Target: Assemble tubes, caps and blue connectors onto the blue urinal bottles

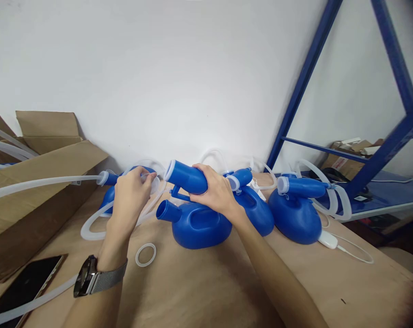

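The right hand (216,190) grips a blue tube (189,176), white rim (170,169) fitted, above a blue bottle (201,234) whose spout (168,211) is bare. The left hand (134,187) pinches a translucent piece (155,185), apparently not yet attached. Right of both hands, two further bottles (295,221) appear already assembled.

On the table (199,287), a box (32,209) stands left, a phone (25,280) before it, a ring (137,256) right of the phone. Behind the ring, rightward, sits a jug (203,230); two more jugs (295,221) stand right of it. Cartons (343,166) seem to lie on the shelf (394,193) at far right.
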`<action>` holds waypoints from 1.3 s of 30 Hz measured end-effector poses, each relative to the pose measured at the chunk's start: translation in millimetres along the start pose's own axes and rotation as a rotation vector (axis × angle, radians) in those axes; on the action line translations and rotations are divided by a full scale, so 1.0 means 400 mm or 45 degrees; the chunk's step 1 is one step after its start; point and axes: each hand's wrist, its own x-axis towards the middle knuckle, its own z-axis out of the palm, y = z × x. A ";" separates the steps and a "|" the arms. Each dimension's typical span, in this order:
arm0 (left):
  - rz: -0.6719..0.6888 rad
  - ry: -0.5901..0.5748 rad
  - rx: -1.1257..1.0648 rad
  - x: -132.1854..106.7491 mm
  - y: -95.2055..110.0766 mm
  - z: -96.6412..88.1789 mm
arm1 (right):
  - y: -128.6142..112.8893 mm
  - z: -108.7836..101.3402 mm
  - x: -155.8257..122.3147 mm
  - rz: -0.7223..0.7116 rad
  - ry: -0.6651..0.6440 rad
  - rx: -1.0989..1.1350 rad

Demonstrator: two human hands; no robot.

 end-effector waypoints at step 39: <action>0.581 -0.444 -0.364 -0.038 0.078 -0.104 | 0.023 0.010 -0.002 -0.153 -0.130 0.050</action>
